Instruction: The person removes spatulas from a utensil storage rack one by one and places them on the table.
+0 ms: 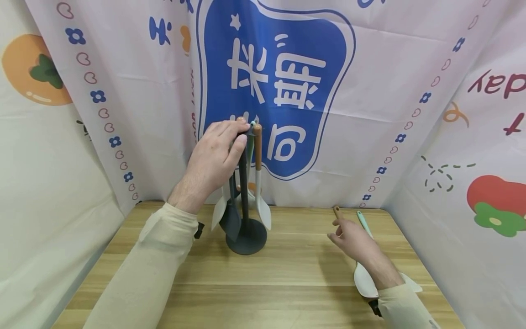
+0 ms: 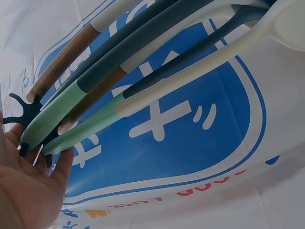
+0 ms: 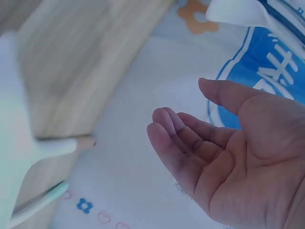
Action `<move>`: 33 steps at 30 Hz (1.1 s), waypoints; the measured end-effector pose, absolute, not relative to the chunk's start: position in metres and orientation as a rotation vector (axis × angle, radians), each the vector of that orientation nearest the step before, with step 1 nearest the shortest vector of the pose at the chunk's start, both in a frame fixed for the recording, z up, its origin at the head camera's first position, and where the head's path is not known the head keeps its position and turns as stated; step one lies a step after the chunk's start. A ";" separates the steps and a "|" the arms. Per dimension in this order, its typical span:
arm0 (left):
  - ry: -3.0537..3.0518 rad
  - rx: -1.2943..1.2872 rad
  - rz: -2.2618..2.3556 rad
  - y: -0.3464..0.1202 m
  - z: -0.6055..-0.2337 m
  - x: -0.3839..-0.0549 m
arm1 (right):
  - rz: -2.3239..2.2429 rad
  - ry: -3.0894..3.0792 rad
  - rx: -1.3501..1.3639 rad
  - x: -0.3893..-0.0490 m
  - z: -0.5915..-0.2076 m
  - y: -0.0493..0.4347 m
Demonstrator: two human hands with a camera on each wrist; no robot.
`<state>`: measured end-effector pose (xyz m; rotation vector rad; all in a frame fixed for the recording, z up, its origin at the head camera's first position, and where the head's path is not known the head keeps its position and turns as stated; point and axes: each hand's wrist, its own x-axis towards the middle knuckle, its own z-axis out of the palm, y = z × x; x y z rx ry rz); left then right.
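Note:
A dark utensil stand [image 1: 246, 246] rises from a round base at the table's back, left of centre. My left hand [image 1: 215, 151] holds its hooked top, fingers over the hooks. Several utensils hang there, among them a white spatula [image 1: 264, 212] with a wooden handle and a dark turner [image 1: 232, 223]; green handles [image 2: 81, 133] show in the left wrist view. My right hand [image 1: 356, 242] hovers over two utensils at the right, holding nothing, its fingers loosely bent. Beneath it lie a wooden-handled utensil [image 1: 365, 281] with a white head and a green-handled one [image 1: 363, 221], both partly hidden.
The wood-grain table [image 1: 287, 292] extends in front of the stand. Behind it hangs a printed curtain [image 1: 370, 91] with a blue patch, close to the stand. Printed cloth also encloses the left and right sides.

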<state>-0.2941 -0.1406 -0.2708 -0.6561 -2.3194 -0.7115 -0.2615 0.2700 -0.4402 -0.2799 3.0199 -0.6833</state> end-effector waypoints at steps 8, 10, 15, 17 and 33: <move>-2.310 -0.659 -0.713 -0.141 -0.271 -0.295 | -0.714 3.106 -0.326 -0.261 -0.430 0.238; -2.310 -0.657 -0.713 -0.141 -0.271 -0.295 | -0.742 3.120 -0.333 -0.261 -0.427 0.230; -2.312 -0.655 -0.711 -0.140 -0.271 -0.295 | -0.814 3.149 -0.342 -0.262 -0.421 0.213; -2.312 -0.653 -0.710 -0.140 -0.271 -0.295 | -0.852 3.158 -0.353 -0.263 -0.419 0.207; -2.312 -0.648 -0.703 -0.140 -0.272 -0.295 | -1.207 3.195 -0.418 -0.270 -0.411 0.161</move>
